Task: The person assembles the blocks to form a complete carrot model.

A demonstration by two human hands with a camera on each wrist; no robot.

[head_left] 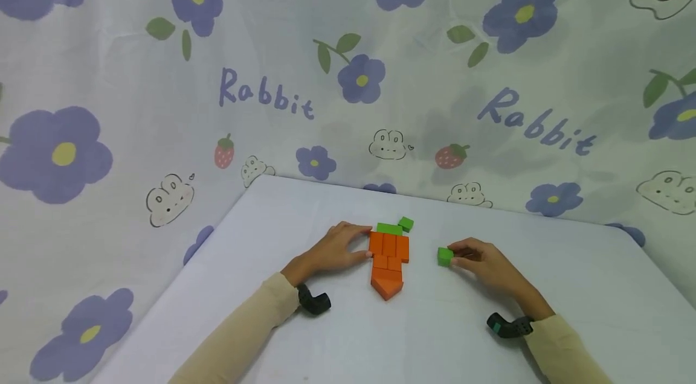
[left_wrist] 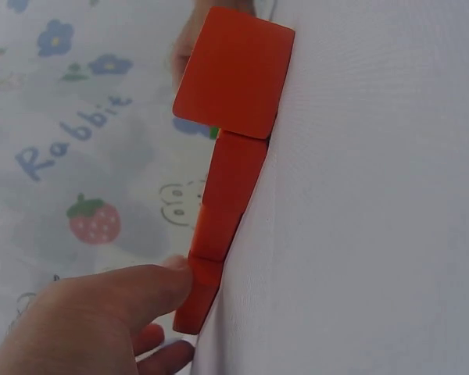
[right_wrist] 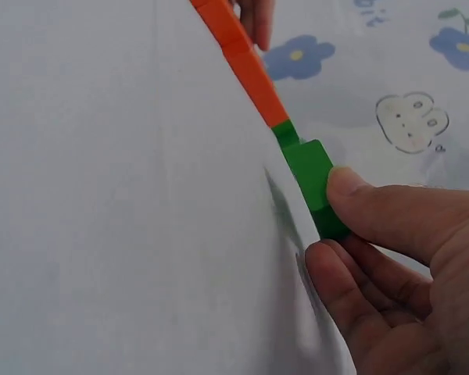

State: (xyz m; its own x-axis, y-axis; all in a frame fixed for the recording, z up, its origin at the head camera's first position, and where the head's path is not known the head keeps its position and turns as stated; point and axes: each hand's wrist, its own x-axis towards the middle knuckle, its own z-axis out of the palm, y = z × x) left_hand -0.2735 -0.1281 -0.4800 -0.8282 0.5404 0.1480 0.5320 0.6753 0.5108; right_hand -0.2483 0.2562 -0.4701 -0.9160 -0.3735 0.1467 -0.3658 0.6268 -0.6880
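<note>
Orange blocks [head_left: 389, 245] lie joined flat on the table, with an orange triangular block [head_left: 386, 288] pointing toward me at the near end. A flat green block [head_left: 389, 229] adjoins their far end, and a small green block [head_left: 406, 224] sits tilted beside it. My left hand [head_left: 338, 249] is at the left side of the orange group; in the left wrist view its thumb [left_wrist: 152, 289] rests against an orange block [left_wrist: 199, 297]. To the right, my right hand [head_left: 486, 263] pinches a green cube-like block [head_left: 444, 257] between thumb and fingers, apart from the group.
The white table [head_left: 457, 336] extends around the blocks. Behind it hangs a patterned cloth [head_left: 424, 88] with flowers and rabbits. Black wrist-worn devices are on both arms, the left one [head_left: 315, 302] and the right one [head_left: 508, 325].
</note>
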